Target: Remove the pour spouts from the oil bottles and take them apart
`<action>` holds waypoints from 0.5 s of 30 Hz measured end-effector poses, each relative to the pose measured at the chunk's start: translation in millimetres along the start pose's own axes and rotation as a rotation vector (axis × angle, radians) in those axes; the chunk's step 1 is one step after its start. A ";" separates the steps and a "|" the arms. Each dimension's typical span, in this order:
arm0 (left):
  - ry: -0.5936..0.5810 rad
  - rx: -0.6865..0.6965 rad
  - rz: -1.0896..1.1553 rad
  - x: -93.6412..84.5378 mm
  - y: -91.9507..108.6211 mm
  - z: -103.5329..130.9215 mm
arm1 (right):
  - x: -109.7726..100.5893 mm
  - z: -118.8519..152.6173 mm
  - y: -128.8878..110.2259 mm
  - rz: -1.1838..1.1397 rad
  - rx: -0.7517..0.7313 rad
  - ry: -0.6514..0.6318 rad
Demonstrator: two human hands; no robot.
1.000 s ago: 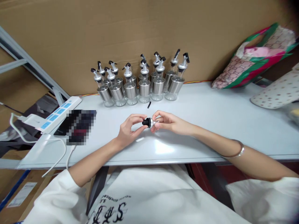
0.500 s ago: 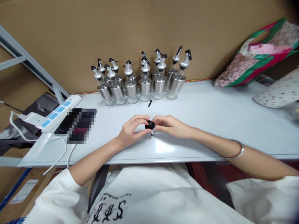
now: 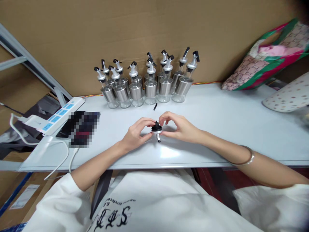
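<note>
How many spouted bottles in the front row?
6, left to right at the far side of the table: first bottle, second bottle, third bottle, fourth bottle, fifth bottle, sixth bottle. More bottles stand behind, partly hidden.

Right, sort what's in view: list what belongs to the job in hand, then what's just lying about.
Job in hand, it seems:
silver-and-black bottle pourer, between left hand and right hand
steel-sleeved glass bottles, pourer-topped
small black piece, perhaps a pourer part

Lying about, probably:
power strip
white charger plug
pixelated dark device
patterned bag
white spotted item
</note>
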State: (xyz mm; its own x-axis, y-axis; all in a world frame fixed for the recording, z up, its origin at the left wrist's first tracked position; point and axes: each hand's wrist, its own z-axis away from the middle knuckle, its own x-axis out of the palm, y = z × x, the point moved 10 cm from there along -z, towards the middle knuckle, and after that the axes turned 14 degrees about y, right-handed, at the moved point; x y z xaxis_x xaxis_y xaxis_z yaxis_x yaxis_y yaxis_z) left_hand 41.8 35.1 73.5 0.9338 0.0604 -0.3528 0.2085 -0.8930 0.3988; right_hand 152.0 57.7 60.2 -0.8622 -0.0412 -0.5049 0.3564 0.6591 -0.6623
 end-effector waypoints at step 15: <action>-0.082 -0.005 -0.022 6.7 -1.3 2.9 | 0.4 1.0 -25.4 0.053 -0.245 -0.025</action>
State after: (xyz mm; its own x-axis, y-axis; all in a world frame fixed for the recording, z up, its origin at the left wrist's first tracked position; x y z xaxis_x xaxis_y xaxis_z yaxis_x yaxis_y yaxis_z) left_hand 47.0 35.4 68.1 0.9020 0.0433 -0.4296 0.2306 -0.8895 0.3945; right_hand 143.0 40.2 76.3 -0.8343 -0.0180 -0.5510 0.3006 0.8229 -0.4821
